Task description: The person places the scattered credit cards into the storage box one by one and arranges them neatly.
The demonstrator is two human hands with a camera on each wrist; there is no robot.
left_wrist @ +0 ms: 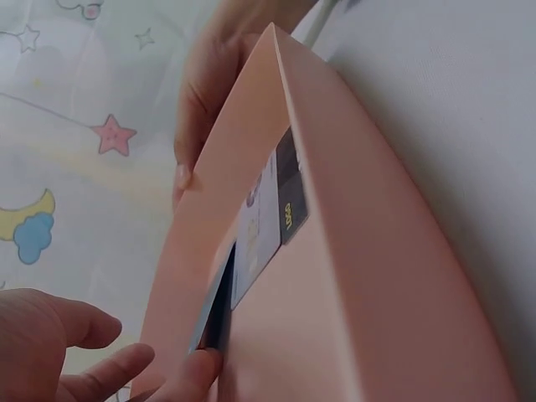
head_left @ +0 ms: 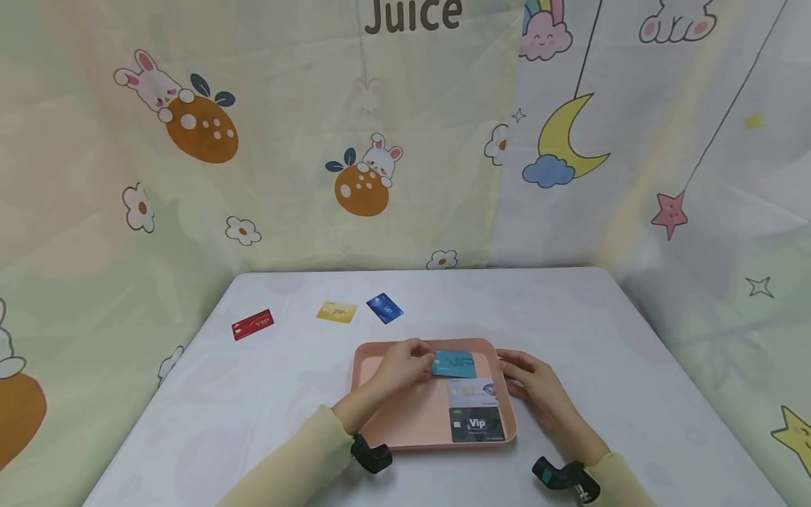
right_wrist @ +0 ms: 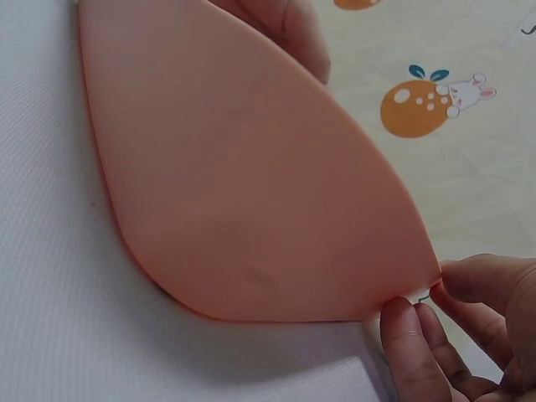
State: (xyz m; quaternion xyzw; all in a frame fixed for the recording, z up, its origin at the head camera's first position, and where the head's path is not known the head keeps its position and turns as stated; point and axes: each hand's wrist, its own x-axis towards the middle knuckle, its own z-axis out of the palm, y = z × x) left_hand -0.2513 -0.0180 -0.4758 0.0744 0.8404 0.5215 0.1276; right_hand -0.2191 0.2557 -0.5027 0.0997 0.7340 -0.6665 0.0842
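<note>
A teal VIP card lies slantwise at the top of a pink tray. My left hand pinches the card's left edge between thumb and fingers, and in the left wrist view the card stands tilted above the tray floor. Below it in the tray lie a pale silver card and a black Vip card, one under the other along the right side. My right hand holds the tray's right rim near the far corner, thumb and fingers against the outer wall.
Beyond the tray, on the white table, lie a red VIP card, a yellow card and a blue card. Patterned cloth hangs behind and at both sides of the table.
</note>
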